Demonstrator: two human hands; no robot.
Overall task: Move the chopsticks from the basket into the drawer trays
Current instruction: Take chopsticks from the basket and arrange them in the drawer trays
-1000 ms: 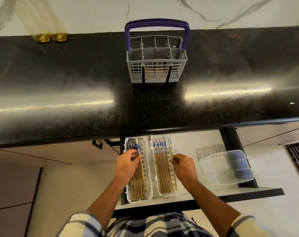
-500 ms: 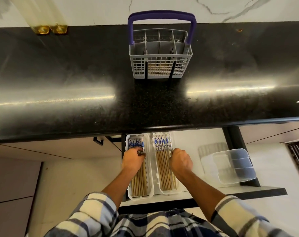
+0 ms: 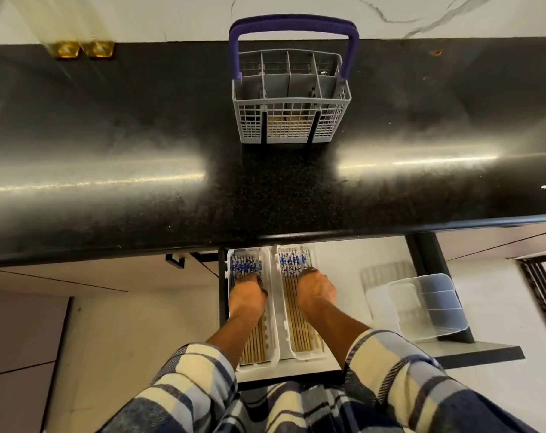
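Observation:
The grey cutlery basket (image 3: pixel 292 120) with a purple handle stands on the black countertop, with no chopsticks showing above its rim. In the open drawer (image 3: pixel 340 264) below lie two white trays. The left tray (image 3: pixel 273 339) holds several blue-patterned wooden chopsticks (image 3: pixel 246 264). The right tray (image 3: pixel 309 357) holds several more chopsticks (image 3: pixel 292 260). My left hand (image 3: pixel 246 296) is down in the left tray, its fingers curled on the chopsticks there. My right hand (image 3: pixel 315 292) is in the right tray, curled over its chopsticks. The fingertips of both hands are hidden.
A clear plastic divided container (image 3: pixel 428 307) sits at the drawer's right end. The countertop's (image 3: pixel 140 135) front edge overhangs the far ends of the trays. Two brass fittings (image 3: pixel 82 50) stand at the back left of the counter.
Both hands have sunk lower and moved farther back in the trays. The single chopsticks they held raised now lie among the others.

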